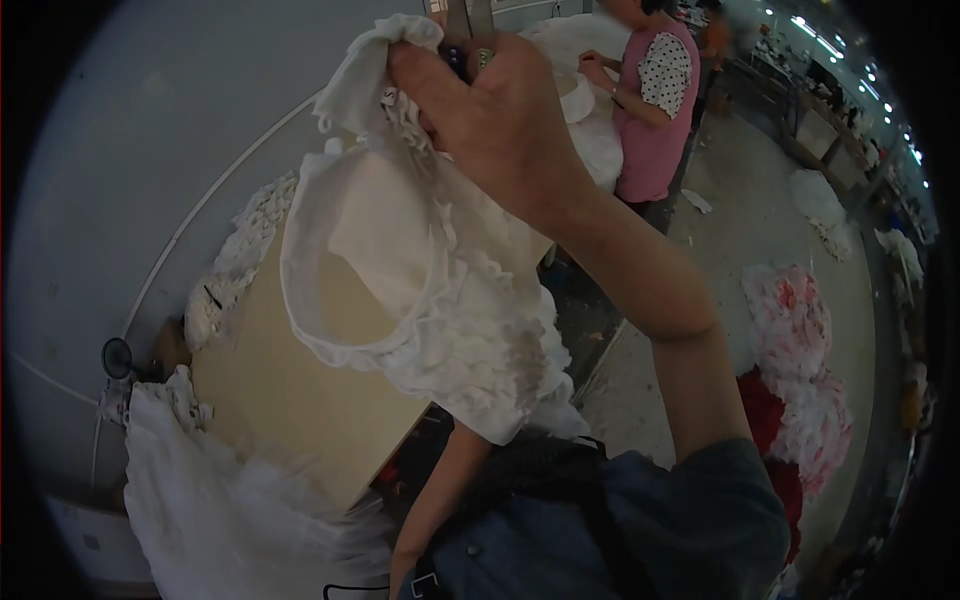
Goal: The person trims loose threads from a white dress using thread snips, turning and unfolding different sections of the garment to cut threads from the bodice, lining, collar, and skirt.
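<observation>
My right hand (495, 115) is raised at the top middle, its fingers closed on the upper edge of a white ruffled garment (480, 330). A metal tool (470, 20), which looks like thread snips, sticks up from the same fist; its lower part is hidden by the fingers. The garment hangs down from this hand, with a round bound opening facing me and gathered ruffles along its lower side. My left forearm (440, 490) reaches up under the garment, and the cloth hides my left hand and its fingers.
Under the garment is a pale tabletop (300, 400). White tulle (220, 490) hangs at its near left, beside a small fan (117, 357). A co-worker in a pink apron (655, 150) handles white cloth beyond. Pink-and-white garments (790, 330) lie on the floor at right.
</observation>
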The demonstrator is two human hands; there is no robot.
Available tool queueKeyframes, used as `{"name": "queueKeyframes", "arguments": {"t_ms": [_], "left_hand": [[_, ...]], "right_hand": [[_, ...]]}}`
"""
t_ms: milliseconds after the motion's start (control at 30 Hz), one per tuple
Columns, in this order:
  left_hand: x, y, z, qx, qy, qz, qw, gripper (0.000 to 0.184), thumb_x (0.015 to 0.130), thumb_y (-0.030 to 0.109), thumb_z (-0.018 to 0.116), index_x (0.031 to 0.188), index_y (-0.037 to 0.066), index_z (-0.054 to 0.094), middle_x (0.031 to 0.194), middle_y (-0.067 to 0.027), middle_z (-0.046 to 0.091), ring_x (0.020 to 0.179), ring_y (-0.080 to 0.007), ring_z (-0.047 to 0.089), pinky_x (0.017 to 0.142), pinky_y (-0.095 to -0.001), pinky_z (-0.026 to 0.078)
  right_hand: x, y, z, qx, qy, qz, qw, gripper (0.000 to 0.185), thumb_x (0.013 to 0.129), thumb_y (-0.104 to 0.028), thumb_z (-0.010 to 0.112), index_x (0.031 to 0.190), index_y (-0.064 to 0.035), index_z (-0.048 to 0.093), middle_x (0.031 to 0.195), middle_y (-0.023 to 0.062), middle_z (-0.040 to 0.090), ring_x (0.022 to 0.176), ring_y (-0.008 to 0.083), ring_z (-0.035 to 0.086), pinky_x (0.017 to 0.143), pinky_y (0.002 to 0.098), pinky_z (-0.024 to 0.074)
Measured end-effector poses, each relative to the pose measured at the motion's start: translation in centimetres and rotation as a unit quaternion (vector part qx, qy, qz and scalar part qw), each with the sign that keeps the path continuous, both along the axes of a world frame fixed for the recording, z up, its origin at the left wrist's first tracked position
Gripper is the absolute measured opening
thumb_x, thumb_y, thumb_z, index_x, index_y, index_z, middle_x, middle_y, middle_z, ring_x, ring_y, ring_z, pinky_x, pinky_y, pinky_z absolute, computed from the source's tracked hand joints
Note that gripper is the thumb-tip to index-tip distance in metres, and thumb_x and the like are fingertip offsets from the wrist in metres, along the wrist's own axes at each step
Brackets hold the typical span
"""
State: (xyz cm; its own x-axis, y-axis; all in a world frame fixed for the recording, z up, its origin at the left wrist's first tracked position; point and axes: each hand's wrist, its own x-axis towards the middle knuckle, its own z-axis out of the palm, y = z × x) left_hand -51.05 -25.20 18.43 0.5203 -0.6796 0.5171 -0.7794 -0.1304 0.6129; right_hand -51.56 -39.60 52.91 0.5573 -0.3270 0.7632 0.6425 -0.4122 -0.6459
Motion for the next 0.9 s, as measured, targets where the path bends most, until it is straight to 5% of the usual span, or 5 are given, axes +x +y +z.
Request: {"name": "queueKeyframes", "arguments": {"t_ms": [133, 200, 333, 767, 900], "left_hand": [[1.7, 1.2, -7.0, -0.036, 0.201, -0.075, 0.976, 0.052, 0.098, 0.024, 0.054, 0.145, 0.005, 0.041, 0.146, -0.0156, 0.045, 0.133, -0.0238, 0.044, 0.111, -0.0369, 0.033], [0.4, 3.5, 5.0, -0.108, 0.292, 0.059, 0.948, 0.028, 0.101, 0.019, 0.051, 0.121, 0.001, 0.059, 0.115, -0.0102, 0.062, 0.106, -0.0178, 0.057, 0.095, -0.0309, 0.043], [2.5, 12.0, 5.7, -0.247, 0.318, 0.201, 0.893, 0.026, 0.103, 0.016, 0.047, 0.082, 0.001, 0.047, 0.076, 0.0003, 0.045, 0.073, -0.0078, 0.039, 0.066, -0.0246, 0.036], [22.6, 22.5, 18.9, -0.229, 0.101, 0.424, 0.871, 0.037, 0.101, 0.027, 0.050, 0.114, -0.004, 0.064, 0.107, -0.0152, 0.069, 0.090, -0.0228, 0.064, 0.080, -0.0339, 0.052], [34.3, 31.0, 13.0, -0.170, 0.039, 0.520, 0.836, 0.033, 0.102, 0.026, 0.048, 0.110, -0.003, 0.062, 0.102, -0.0152, 0.067, 0.091, -0.0250, 0.065, 0.081, -0.0339, 0.050]], "right_hand": [[-0.4, -0.5, -0.1, -0.024, -0.019, -0.039, 0.999, 0.024, 0.090, -0.018, 0.060, 0.086, 0.0045, 0.065, 0.067, 0.0065, 0.065, 0.056, 0.0096, 0.055, 0.054, 0.0295, 0.0459], [-0.9, -2.5, -0.4, -0.063, 0.000, -0.090, 0.994, 0.023, 0.090, -0.019, 0.063, 0.087, 0.0038, 0.065, 0.066, 0.0042, 0.063, 0.055, 0.0089, 0.054, 0.052, 0.0286, 0.0450], [-2.1, -7.4, -2.7, -0.059, 0.131, -0.074, 0.987, 0.023, 0.090, -0.020, 0.067, 0.085, 0.0023, 0.064, 0.064, 0.0000, 0.057, 0.055, 0.0080, 0.052, 0.050, 0.0262, 0.0426], [27.5, 2.0, -1.5, -0.086, 0.016, -0.113, 0.990, 0.026, 0.082, -0.023, 0.068, 0.080, 0.0023, 0.061, 0.067, 0.0177, 0.061, 0.063, 0.0275, 0.061, 0.059, 0.0393, 0.0500], [32.1, 9.8, -7.9, -0.118, 0.095, -0.032, 0.988, 0.022, 0.090, -0.022, 0.061, 0.092, -0.0005, 0.064, 0.082, 0.0190, 0.066, 0.076, 0.0334, 0.064, 0.068, 0.0408, 0.0508]]}}
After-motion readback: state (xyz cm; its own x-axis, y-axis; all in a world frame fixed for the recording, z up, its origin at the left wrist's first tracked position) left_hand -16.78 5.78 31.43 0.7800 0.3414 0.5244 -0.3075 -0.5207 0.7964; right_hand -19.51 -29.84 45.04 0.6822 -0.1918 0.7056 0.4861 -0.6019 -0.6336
